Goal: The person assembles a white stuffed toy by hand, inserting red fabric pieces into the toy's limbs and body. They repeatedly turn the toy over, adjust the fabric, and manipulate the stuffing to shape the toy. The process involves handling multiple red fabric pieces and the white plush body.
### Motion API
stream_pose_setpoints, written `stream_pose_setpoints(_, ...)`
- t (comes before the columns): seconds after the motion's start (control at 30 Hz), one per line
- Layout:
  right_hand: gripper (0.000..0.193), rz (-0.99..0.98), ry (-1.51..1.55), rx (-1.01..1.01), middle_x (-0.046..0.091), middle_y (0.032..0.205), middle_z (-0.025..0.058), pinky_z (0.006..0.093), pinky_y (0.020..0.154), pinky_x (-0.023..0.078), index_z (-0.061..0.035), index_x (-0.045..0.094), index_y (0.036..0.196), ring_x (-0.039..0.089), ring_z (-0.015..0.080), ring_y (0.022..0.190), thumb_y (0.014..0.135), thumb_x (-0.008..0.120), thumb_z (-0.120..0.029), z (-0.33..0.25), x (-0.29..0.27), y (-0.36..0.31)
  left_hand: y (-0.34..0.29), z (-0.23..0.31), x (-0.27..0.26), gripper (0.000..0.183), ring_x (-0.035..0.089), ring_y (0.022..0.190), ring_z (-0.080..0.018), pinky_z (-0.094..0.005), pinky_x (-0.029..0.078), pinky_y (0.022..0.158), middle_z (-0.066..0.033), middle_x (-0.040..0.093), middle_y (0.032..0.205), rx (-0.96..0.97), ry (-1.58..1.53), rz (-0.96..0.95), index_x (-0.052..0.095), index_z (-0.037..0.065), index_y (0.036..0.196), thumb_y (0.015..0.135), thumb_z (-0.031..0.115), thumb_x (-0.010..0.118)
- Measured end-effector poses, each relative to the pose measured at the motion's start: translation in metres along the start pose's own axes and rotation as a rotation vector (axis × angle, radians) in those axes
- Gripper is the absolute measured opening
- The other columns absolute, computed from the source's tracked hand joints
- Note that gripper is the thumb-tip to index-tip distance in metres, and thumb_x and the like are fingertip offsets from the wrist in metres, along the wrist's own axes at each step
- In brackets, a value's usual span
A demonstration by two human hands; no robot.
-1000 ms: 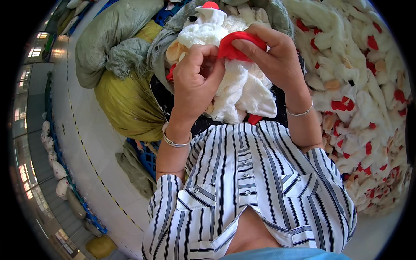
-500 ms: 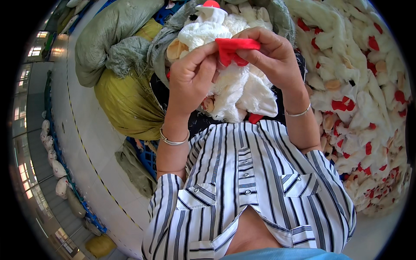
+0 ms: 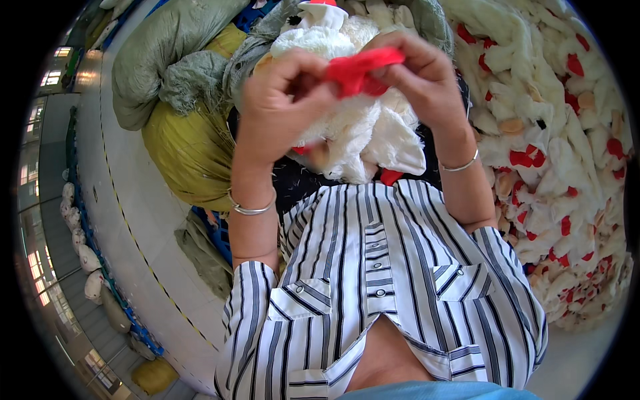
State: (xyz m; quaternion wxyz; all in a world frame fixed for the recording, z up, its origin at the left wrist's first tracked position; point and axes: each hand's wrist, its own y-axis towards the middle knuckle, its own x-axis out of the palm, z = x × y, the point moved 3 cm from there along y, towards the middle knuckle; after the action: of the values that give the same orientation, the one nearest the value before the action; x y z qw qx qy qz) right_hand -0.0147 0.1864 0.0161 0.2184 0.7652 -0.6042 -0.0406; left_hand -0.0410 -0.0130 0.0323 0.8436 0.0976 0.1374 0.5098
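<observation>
Between my two hands a small red piece of plush fabric point(image 3: 360, 69) is stretched, slightly smeared by motion. My left hand point(image 3: 283, 100) pinches its left end, and my right hand point(image 3: 421, 80) grips its right end between thumb and fingers. Under and just beyond the hands lies a heap of white fluffy plush skins point(image 3: 353, 147) on my lap. One white plush piece point(image 3: 323, 17) with a black spot and a red tip sits at the far end of the heap.
To the right rises a large pile of white plush skins point(image 3: 533, 193) with red and tan patches. A grey-green sack point(image 3: 157, 60) and a yellow-green sack point(image 3: 187, 160) stand on the left. Beyond them, the floor point(image 3: 143, 193) carries a yellow-black line.
My left hand has moved a little left and turned, and the red fabric is now twisted and pulled between both hands. My right hand has shifted slightly away from my body.
</observation>
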Motion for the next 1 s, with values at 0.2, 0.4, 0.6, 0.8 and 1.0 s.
stream_pose_setpoints(0.2, 0.026, -0.096, -0.643, 0.162, 0.061, 0.090, 0.0000, 0.0218, 0.079, 0.048, -0.0027, 0.059, 0.100, 0.057, 0.0075, 0.085, 0.084, 0.077, -0.010, -0.011, -0.008, 0.006, 0.012, 0.014, -0.008, 0.012, 0.048, 0.070, 0.0002, -0.0152, 0.042, 0.063, 0.0068, 0.055, 0.081, 0.192, -0.125, 0.112, 0.057, 0.002, 0.090, 0.086, -0.003, 0.067)
stream_pose_setpoints(0.4, 0.051, -0.080, -0.879, -0.310, 0.069, 0.106, 0.0054, 0.0299, 0.077, 0.053, -0.0079, 0.060, 0.117, 0.067, 0.0208, 0.097, 0.071, 0.082, -0.009, -0.058, 0.029, 0.019, 0.009, 0.005, 0.001, 0.016, 0.052, 0.073, -0.0030, -0.0170, 0.045, 0.066, 0.0035, 0.058, 0.084, 0.052, -0.001, 0.019, 0.060, 0.003, 0.094, 0.083, 0.001, 0.072)
stream_pose_setpoints(0.6, 0.013, 0.147, -1.025, 0.134, 0.068, 0.075, 0.0085, 0.0291, 0.059, 0.052, -0.0040, 0.063, 0.083, 0.063, 0.0227, 0.060, 0.080, 0.051, 0.002, -0.072, -0.013, 0.025, -0.039, -0.075, -0.024, 0.047, 0.060, 0.094, -0.0141, -0.0258, 0.049, 0.076, -0.0063, 0.063, 0.113, -0.080, 0.305, 0.205, 0.056, 0.003, 0.124, 0.082, 0.010, 0.075)
stream_pose_setpoints(0.8, 0.020, 0.304, -0.637, -0.152, 0.060, 0.068, 0.0054, 0.0245, 0.056, 0.047, 0.0016, 0.056, 0.079, 0.056, 0.0118, 0.060, 0.074, 0.042, 0.014, -0.040, -0.054, 0.026, -0.094, -0.128, -0.048, 0.034, 0.064, 0.096, -0.0169, -0.0288, 0.050, 0.089, -0.0094, 0.069, 0.107, -0.536, 0.208, 0.060, 0.062, -0.004, 0.116, 0.088, 0.013, 0.069)
stream_pose_setpoints(1.0, 0.006, 0.114, -0.905, -0.485, 0.066, 0.097, 0.0076, 0.0251, 0.067, 0.051, -0.0003, 0.062, 0.087, 0.062, 0.0161, 0.067, 0.083, 0.057, 0.000, -0.011, -0.061, 0.027, -0.049, -0.057, -0.061, 0.029, 0.069, 0.090, -0.0193, -0.0320, 0.056, 0.080, -0.0130, 0.070, 0.105, -0.356, -0.454, 0.371, 0.065, -0.005, 0.112, 0.094, 0.018, 0.062)
